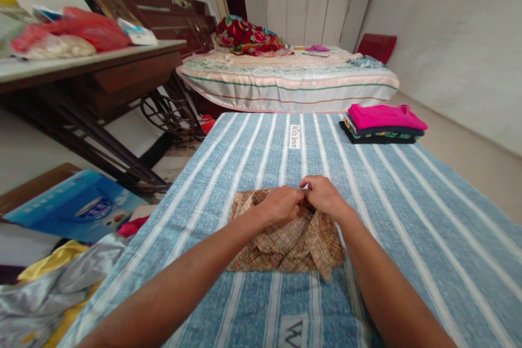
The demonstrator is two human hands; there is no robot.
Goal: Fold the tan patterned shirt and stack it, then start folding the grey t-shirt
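- The left forearm [183,278] is slanting in from the lower left, stretching up and rightward over the blue striped sheet [196,217].
- The left hand [283,204] is holding its knuckles upward and its fingers curled, pointing right and gripping the brown checked cloth [281,253] near its far edge.
- The right forearm [383,272] is angling in from the lower right, running just beside the cloth's right side.
- The right hand [323,196] is turning leftward from the wrist, its index finger arching; its fingertips are partly hiding, so I cannot tell whether it is pinching fabric.
- Both hands are meeting fingers to fingers at the cloth's far edge.
- The cloth is lying rumpled on the sheet, between the forearms, tapering to a point at its near right.
- A pile of folded clothes [383,124] is sitting farther off, to the right.
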